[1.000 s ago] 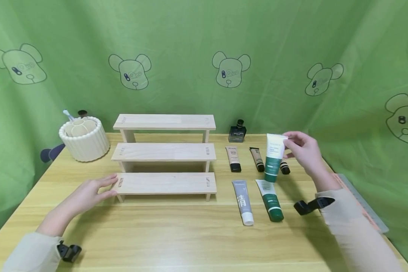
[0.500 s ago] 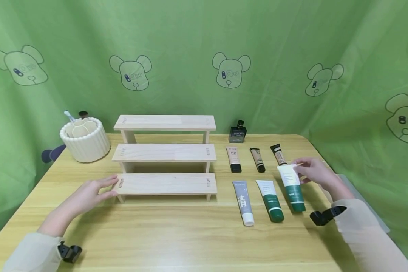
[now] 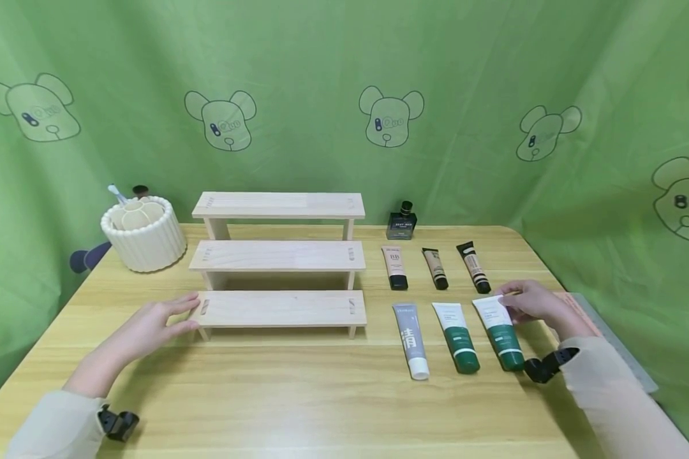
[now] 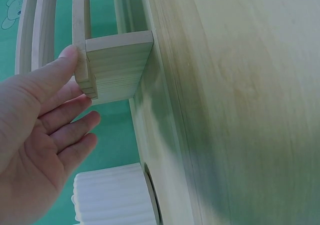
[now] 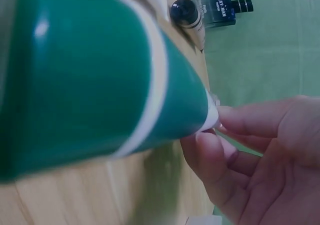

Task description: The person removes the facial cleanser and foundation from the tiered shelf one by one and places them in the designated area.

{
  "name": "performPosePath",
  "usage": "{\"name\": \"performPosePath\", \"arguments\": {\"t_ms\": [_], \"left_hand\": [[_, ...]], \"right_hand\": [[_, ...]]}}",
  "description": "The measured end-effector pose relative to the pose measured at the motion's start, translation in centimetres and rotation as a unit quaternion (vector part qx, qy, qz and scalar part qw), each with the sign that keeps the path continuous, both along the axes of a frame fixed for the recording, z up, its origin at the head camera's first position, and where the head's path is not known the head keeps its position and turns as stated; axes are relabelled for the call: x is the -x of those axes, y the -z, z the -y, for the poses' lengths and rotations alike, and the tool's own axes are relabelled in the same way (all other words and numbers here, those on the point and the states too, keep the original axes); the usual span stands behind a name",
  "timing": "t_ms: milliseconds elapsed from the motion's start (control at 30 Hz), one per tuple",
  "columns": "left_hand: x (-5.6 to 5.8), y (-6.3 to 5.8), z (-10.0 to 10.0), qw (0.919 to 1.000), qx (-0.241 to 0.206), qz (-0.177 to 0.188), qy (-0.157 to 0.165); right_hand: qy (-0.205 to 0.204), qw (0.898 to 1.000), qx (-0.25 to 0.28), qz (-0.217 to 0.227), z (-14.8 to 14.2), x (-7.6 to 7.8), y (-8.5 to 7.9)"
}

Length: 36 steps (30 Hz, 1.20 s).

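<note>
My left hand [image 3: 143, 331] holds the left end of the lowest board of a three-step wooden display rack [image 3: 281, 310]. In the left wrist view its thumb lies on the board's edge, and the index fingertip is hidden behind the wood. On the right, my right hand [image 3: 531, 302] pinches the flat white end of a green-and-white squeeze tube [image 3: 501, 338], which slants cap toward me close over the table. Beside it lie a matching green-and-white tube [image 3: 456, 338] and a grey tube with a white cap [image 3: 411, 341].
Behind lie a pink BB cream tube [image 3: 394, 268], a small beige tube [image 3: 435, 268] and a black-ended tube [image 3: 473, 266]. A dark perfume bottle [image 3: 401, 221] stands at the back. A ribbed white holder [image 3: 145, 234] is left of the rack; a flat translucent item [image 3: 614, 344] lies far right.
My right hand has carried the green-and-white tube right, toward me and down, from above its matching tube to beside it. The black-ended tube is now uncovered. My left hand stays on the rack.
</note>
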<state>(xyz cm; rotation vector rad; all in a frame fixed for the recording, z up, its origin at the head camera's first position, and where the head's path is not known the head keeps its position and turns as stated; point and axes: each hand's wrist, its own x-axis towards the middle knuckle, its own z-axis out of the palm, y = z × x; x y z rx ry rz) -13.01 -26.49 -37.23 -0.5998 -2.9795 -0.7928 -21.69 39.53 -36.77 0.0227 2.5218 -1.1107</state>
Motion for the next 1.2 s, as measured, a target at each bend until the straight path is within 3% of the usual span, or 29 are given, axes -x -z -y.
{"name": "performPosePath", "arguments": {"t_ms": [467,1200], "left_hand": [[0.04,-0.07,-0.03,1.0000,-0.008,0.003,-0.001],[0.25,0.07,-0.32,0.9999,-0.002,-0.010,0.007]], "right_hand": [[0.012,0.999,-0.030,0.037,-0.16,-0.17,-0.26],[0.015,0.998,-0.035,0.040,-0.48,-0.38,-0.21]]}}
